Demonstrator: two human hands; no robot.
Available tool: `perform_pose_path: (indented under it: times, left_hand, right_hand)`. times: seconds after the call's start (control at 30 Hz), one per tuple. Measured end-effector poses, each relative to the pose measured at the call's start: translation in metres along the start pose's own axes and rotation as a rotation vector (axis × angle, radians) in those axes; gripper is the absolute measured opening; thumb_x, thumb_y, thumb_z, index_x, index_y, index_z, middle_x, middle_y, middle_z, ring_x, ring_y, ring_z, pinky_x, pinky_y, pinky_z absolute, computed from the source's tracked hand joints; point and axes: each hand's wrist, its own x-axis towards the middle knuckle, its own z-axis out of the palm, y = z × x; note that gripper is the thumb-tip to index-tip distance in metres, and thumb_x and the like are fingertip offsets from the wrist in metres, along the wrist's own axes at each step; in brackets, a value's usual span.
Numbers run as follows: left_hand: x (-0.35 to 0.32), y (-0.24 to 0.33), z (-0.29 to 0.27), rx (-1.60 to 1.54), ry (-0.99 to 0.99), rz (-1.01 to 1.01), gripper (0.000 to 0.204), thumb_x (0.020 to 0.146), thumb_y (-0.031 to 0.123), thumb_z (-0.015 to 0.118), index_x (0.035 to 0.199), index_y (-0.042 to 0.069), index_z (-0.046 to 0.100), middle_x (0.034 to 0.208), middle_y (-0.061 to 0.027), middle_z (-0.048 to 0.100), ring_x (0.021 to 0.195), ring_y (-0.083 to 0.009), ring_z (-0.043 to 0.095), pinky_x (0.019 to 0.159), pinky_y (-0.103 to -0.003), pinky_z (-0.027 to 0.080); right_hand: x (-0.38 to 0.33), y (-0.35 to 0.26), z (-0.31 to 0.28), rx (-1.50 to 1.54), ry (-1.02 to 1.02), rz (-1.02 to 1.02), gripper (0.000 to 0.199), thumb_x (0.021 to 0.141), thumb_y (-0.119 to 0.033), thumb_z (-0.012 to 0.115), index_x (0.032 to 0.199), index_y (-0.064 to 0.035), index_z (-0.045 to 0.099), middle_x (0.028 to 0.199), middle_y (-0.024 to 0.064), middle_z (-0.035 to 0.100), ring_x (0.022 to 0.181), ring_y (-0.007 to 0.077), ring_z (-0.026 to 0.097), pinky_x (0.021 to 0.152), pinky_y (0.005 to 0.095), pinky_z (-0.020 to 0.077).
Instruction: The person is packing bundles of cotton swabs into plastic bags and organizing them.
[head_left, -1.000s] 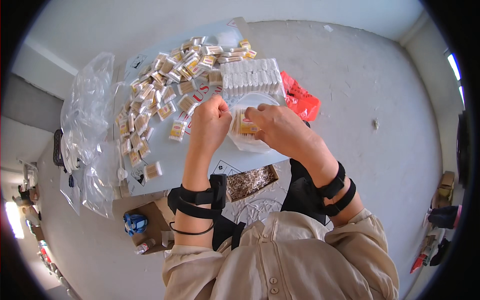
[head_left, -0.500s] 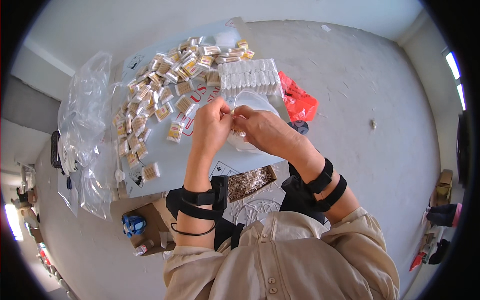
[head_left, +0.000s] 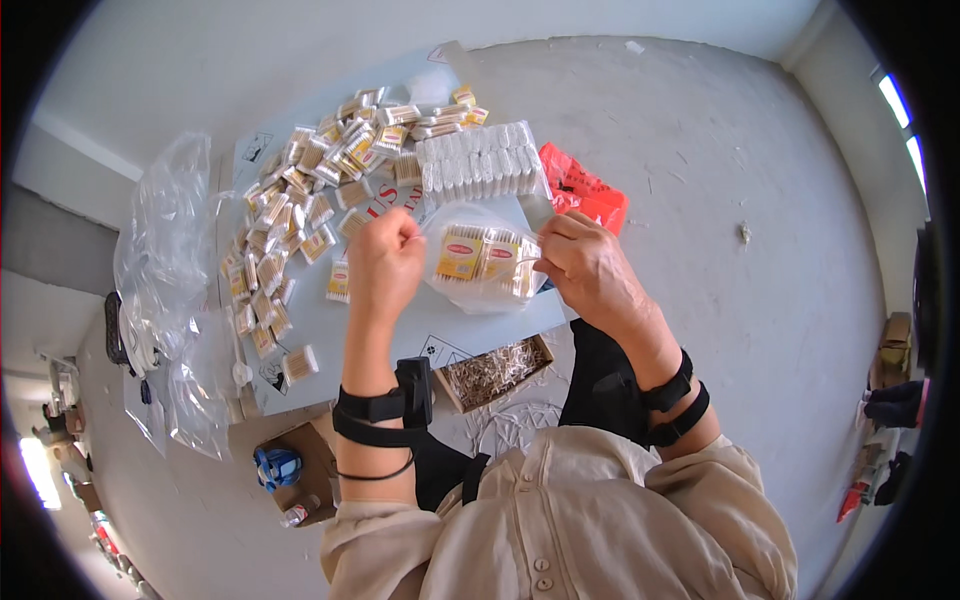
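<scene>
A clear plastic bag [head_left: 470, 297] sits low over the tabletop in front of me, with several cotton swab packs [head_left: 462, 254] showing yellow labels inside it. My left hand [head_left: 386, 262] is closed in a pinch at the bag's upper left edge. On the other side, my right hand [head_left: 592, 264] grips the upper right edge between thumb and fingers. Between the two hands the bag's mouth is stretched wide. Just beyond it lies a wrapped block of white-ended swab packs [head_left: 480, 165].
Loose swab packs [head_left: 300, 195] are heaped across the left of the table [head_left: 400, 335]. A red plastic bag [head_left: 590, 190] lies at the right edge. Clear sheeting [head_left: 165, 270] hangs at the left. Below are a box of loose swabs [head_left: 495, 373] and a cardboard box [head_left: 318, 450].
My hands were together over the bag; they have moved apart, the left to the left and the right to the right. The bag is now spread between them, its packs in view.
</scene>
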Motion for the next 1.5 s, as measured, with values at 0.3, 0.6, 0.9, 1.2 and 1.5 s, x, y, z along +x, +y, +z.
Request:
perform_pose_path:
  times: [0.3, 0.6, 0.9, 1.2, 1.5]
  left_hand:
    - [-0.017, 0.022, -0.006, 0.293, 0.17, 0.349, 0.008, 0.074, 0.0, 0.062, 0.082, 0.0, 0.061, 0.086, -0.013, 0.065, 0.08, -0.0316, 0.063, 0.067, -0.04, 0.049]
    - [-0.043, 0.028, 0.001, 0.383, -0.317, 0.649, 0.06, 0.083, 0.038, 0.067, 0.121, -0.007, 0.057, 0.129, -0.0193, 0.056, 0.123, -0.0329, 0.051, 0.102, -0.042, 0.042]
    - [-0.064, 0.004, 0.034, 0.618, -0.278, 0.49, 0.074, 0.078, 0.033, 0.072, 0.136, -0.006, 0.046, 0.147, -0.0198, 0.04, 0.137, -0.0324, 0.037, 0.11, -0.044, 0.033]
    - [-0.046, 0.013, 0.018, 0.641, -0.334, 0.522, 0.049, 0.079, 0.004, 0.063, 0.127, -0.001, 0.055, 0.136, -0.0186, 0.051, 0.129, -0.0315, 0.047, 0.1, -0.041, 0.044]
    - [-0.018, 0.015, -0.007, 0.247, -0.427, 0.521, 0.008, 0.078, 0.0, 0.064, 0.086, -0.002, 0.064, 0.099, -0.0145, 0.067, 0.09, -0.0317, 0.064, 0.072, -0.038, 0.054]
  right_hand:
    - [0.006, -0.007, -0.004, 0.039, 0.124, -0.177, 0.016, 0.064, 0.002, 0.069, 0.078, 0.0023, 0.062, 0.094, 0.0113, 0.063, 0.092, 0.0291, 0.059, 0.08, 0.0384, 0.05]
    - [0.001, -0.005, 0.015, -0.122, -0.289, -0.364, 0.041, 0.073, -0.004, 0.062, 0.113, 0.0042, 0.061, 0.123, 0.0156, 0.06, 0.119, 0.0307, 0.055, 0.106, 0.0413, 0.0411]
    - [-0.013, 0.004, 0.024, -0.399, -0.36, -0.329, 0.05, 0.078, -0.007, 0.058, 0.126, 0.0086, 0.053, 0.134, 0.0183, 0.053, 0.129, 0.0293, 0.048, 0.111, 0.0402, 0.0361]
    - [-0.003, 0.007, 0.011, -0.434, -0.419, -0.249, 0.043, 0.077, -0.005, 0.062, 0.119, 0.0055, 0.059, 0.131, 0.0141, 0.057, 0.121, 0.0278, 0.054, 0.098, 0.0365, 0.0468]
    - [0.006, 0.013, 0.01, -0.214, -0.376, -0.22, 0.016, 0.078, -0.003, 0.062, 0.094, 0.0009, 0.064, 0.096, 0.0139, 0.068, 0.087, 0.0303, 0.067, 0.08, 0.04, 0.053]
